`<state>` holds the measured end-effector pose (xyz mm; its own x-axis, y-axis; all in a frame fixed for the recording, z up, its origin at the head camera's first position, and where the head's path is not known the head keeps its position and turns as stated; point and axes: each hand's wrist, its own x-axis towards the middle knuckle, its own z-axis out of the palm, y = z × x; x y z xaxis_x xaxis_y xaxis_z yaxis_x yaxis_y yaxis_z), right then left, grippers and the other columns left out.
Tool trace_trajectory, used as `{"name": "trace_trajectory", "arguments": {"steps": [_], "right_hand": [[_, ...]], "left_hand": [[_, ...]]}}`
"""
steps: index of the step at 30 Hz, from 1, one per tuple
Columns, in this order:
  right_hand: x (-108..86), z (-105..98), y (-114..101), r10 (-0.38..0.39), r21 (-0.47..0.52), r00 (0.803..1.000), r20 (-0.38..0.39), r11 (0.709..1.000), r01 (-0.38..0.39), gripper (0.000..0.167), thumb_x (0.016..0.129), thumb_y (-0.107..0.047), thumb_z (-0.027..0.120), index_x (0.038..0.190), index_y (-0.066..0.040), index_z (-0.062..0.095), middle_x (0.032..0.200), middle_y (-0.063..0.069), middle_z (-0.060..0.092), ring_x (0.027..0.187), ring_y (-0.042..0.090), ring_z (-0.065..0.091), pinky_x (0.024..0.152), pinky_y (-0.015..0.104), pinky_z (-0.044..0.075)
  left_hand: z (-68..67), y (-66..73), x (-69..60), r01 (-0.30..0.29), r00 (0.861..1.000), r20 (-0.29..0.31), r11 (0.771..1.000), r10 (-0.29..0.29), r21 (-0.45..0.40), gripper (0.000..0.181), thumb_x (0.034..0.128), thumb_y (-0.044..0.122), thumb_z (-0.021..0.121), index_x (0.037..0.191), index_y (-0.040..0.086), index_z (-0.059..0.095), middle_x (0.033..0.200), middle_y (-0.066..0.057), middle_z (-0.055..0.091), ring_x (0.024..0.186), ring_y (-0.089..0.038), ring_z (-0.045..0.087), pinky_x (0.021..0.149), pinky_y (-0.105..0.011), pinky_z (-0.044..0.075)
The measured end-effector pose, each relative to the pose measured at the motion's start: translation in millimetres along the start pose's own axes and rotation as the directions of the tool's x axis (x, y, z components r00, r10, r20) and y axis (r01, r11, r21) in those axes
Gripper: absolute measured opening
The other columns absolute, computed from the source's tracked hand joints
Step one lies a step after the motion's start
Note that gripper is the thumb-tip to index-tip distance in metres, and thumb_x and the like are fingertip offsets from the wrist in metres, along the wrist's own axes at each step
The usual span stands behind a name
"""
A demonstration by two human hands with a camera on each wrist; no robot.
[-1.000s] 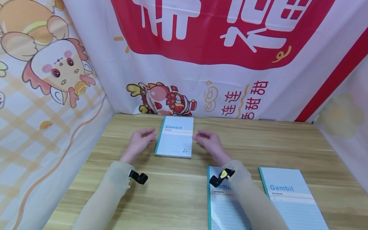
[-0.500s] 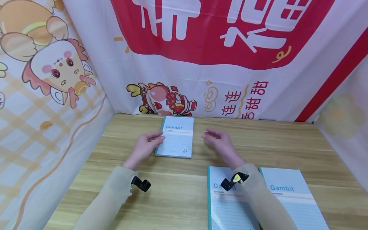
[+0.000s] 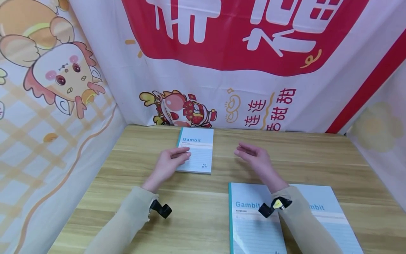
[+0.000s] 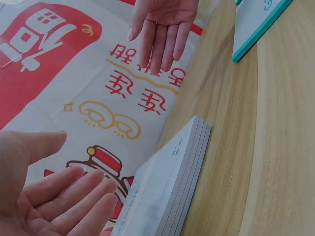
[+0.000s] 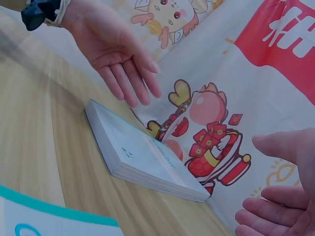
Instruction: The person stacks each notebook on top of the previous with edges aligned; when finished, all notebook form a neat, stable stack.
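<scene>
With fingers extended on left hand and right hand, clamped on nothing. At the back of the bench, nearer the left hand than the right, a stack of small notebooks. Could skew if brushed by a low left hand; could also shift larger notebooks with a dragging right sleeve.

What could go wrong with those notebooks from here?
Perhaps two things. The far stack shows several layers at its edge, so a bump from the open left hand, hovering close to it, might knock them out of line. And in the head view the right sleeve crosses over the two nearer notebooks, so a low sweep could shift them.
</scene>
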<state>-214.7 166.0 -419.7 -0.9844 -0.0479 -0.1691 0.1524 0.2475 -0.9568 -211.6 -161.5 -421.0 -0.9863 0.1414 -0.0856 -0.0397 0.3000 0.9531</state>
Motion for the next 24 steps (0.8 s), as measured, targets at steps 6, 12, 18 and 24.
{"name": "trace_trajectory", "arguments": {"steps": [6, 12, 18, 24], "right_hand": [[-8.1, -14.0, 4.4, 0.013, -0.023, 1.0, -0.008, 1.0, -0.013, 0.075, 0.087, -0.052, 0.078, 0.148, -0.016, 0.052, 0.141, 0.004, 0.059, 0.132, 0.022, 0.052, 0.114, 0.045, 0.038], [-20.0, -29.4, 15.3, 0.015, -0.065, 1.0, -0.014, 0.998, -0.016, 0.079, 0.087, -0.055, 0.077, 0.15, -0.015, 0.051, 0.142, 0.005, 0.059, 0.133, 0.023, 0.051, 0.114, 0.048, 0.038], [-34.3, -42.1, 27.5, 0.012, -0.085, 1.0, 0.006, 0.996, -0.012, 0.08, 0.089, -0.05, 0.076, 0.152, -0.011, 0.046, 0.144, 0.009, 0.057, 0.133, 0.027, 0.051, 0.113, 0.049, 0.038], [-48.5, -52.9, 36.5, 0.035, -0.121, 0.999, 0.009, 0.992, -0.033, 0.084, 0.089, -0.052, 0.076, 0.154, -0.01, 0.043, 0.144, 0.012, 0.055, 0.132, 0.029, 0.052, 0.111, 0.048, 0.042]], "left_hand": [[8.3, 2.3, -2.3, -0.014, 1.0, 0.001, 0.999, 0.014, 0.04, 0.043, 0.0987, 0.034, 0.07, 0.134, 0.009, 0.067, 0.127, -0.004, 0.069, 0.119, -0.02, 0.062, 0.101, -0.04, 0.052], [16.9, 4.0, -8.5, -0.018, 0.999, 0.044, 0.999, 0.016, 0.034, 0.044, 0.0986, 0.036, 0.07, 0.134, 0.008, 0.067, 0.129, -0.003, 0.068, 0.12, -0.017, 0.061, 0.101, -0.04, 0.051], [27.8, 2.2, -13.1, -0.006, 0.999, 0.054, 1.0, 0.005, 0.014, 0.043, 0.0971, 0.034, 0.072, 0.131, 0.008, 0.069, 0.123, -0.001, 0.07, 0.115, -0.017, 0.065, 0.097, -0.037, 0.054], [41.5, -3.4, -20.2, -0.021, 0.993, 0.118, 1.0, 0.022, -0.008, 0.044, 0.0968, 0.033, 0.073, 0.13, 0.005, 0.069, 0.12, -0.003, 0.072, 0.113, -0.019, 0.066, 0.095, -0.037, 0.055]]}}
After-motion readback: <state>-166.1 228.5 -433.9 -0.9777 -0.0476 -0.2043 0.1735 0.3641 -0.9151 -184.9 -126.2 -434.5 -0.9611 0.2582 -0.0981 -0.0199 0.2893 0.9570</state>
